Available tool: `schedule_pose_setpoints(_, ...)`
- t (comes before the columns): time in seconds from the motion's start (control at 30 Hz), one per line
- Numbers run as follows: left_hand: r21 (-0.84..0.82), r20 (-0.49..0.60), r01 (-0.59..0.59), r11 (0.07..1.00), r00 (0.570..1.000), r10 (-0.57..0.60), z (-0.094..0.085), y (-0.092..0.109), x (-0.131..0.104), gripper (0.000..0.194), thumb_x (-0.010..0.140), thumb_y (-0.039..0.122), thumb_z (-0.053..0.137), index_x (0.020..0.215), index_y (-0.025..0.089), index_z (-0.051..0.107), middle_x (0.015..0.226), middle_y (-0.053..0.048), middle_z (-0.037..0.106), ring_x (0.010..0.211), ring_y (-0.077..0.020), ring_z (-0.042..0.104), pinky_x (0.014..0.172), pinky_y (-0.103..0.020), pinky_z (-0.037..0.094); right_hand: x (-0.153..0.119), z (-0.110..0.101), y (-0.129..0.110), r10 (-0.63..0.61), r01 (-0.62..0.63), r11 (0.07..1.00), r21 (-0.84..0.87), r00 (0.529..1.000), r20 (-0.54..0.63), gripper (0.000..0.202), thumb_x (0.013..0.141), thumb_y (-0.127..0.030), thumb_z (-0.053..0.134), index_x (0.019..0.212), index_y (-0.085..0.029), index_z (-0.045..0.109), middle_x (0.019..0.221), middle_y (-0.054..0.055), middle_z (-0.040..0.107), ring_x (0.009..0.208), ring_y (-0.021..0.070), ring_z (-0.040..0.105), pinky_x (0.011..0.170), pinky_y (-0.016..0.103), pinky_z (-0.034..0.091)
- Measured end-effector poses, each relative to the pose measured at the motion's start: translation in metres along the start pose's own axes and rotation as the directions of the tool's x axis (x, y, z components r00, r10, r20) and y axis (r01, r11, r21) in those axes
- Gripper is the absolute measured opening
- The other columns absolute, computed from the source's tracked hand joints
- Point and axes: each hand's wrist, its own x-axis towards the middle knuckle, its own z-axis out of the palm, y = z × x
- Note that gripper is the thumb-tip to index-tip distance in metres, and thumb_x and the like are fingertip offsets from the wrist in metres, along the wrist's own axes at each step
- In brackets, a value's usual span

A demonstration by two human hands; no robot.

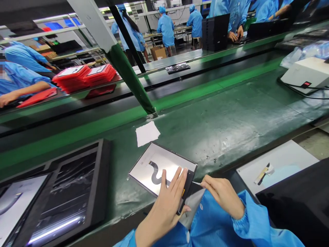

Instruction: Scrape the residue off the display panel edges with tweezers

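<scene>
A flat display panel (144,168) with a silvery back and a curved dark ribbon cable lies on the green bench, its near corner over the front edge. Across its right part my left hand (171,197) rests with the fingers spread, the thumb at the panel's near edge. To the right, my right hand (222,193) pinches the corner of a thin film (194,202), grey and dark, that extends from beside the panel's near edge. Just behind the panel sits a small stack of white paper (147,133).
Black foam trays (102,181) with panels stand at the left. A slanted green post (131,80) rises behind the paper. At the right are a white box device (305,75) with cables and a white board (280,164). People in blue work beyond the conveyor (180,82).
</scene>
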Motion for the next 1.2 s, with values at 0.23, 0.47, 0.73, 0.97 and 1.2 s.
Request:
schedule_pose_setpoints(0.23,-0.016,0.0,0.003,1.0,1.0,-0.003,0.0,-0.001,0.0,0.077,0.105,0.045,0.032,0.158,0.003,-0.006,0.16,-0.023,0.031,0.153,-0.0343,0.014,0.119,-0.065,0.0,-0.001,0.001,0.001,0.028,-0.03,0.998,0.061,0.999,0.033,0.036,0.105,-0.035,0.033,0.074,-0.025,0.049,0.061,-0.003,0.062,0.055,0.0163,0.062,0.056,0.024,0.034)
schedule_pose_setpoints(0.47,0.002,0.008,0.013,1.0,1.0,-0.013,0.0,0.0,-0.001,0.077,0.105,0.046,0.032,0.158,0.005,-0.007,0.16,-0.022,0.032,0.153,-0.0338,0.016,0.119,-0.066,0.003,0.0,0.003,0.005,0.081,-0.098,0.971,0.219,0.993,0.086,0.033,0.102,-0.036,0.035,0.073,-0.025,0.046,0.064,-0.002,0.06,0.061,0.0166,0.061,0.06,0.025,0.037)
schedule_pose_setpoints(0.73,-0.009,-0.003,0.008,1.0,1.0,-0.008,0.0,0.0,0.001,0.08,0.104,0.048,0.033,0.158,0.004,-0.007,0.159,-0.024,0.032,0.153,-0.0336,0.015,0.119,-0.065,0.001,-0.004,0.005,0.0,0.118,-0.142,0.904,0.403,0.989,0.085,0.035,0.099,-0.042,0.037,0.068,-0.024,0.04,0.058,-0.005,0.046,0.056,0.0138,0.05,0.055,0.024,0.032)
schedule_pose_setpoints(0.97,0.0,0.001,0.004,1.0,1.0,-0.004,0.001,0.0,0.0,0.079,0.105,0.045,0.034,0.157,0.003,-0.007,0.159,-0.024,0.031,0.153,-0.0343,0.014,0.119,-0.067,0.002,-0.01,0.009,0.003,0.122,-0.137,0.847,0.514,0.99,0.064,0.047,0.099,-0.056,0.036,0.069,-0.023,0.046,0.059,-0.005,0.045,0.057,0.0135,0.047,0.054,0.025,0.032)
schedule_pose_setpoints(1.2,-0.001,-0.003,0.017,1.0,1.0,-0.017,0.002,0.0,0.003,0.081,0.105,0.046,0.035,0.157,0.005,-0.011,0.159,-0.023,0.032,0.153,-0.0342,0.016,0.119,-0.065,0.005,-0.016,0.015,0.007,0.18,-0.2,0.722,0.663,0.979,0.098,0.057,0.092,-0.073,0.04,0.069,-0.022,0.048,0.057,-0.006,0.036,0.054,0.0119,0.034,0.05,0.025,0.026)
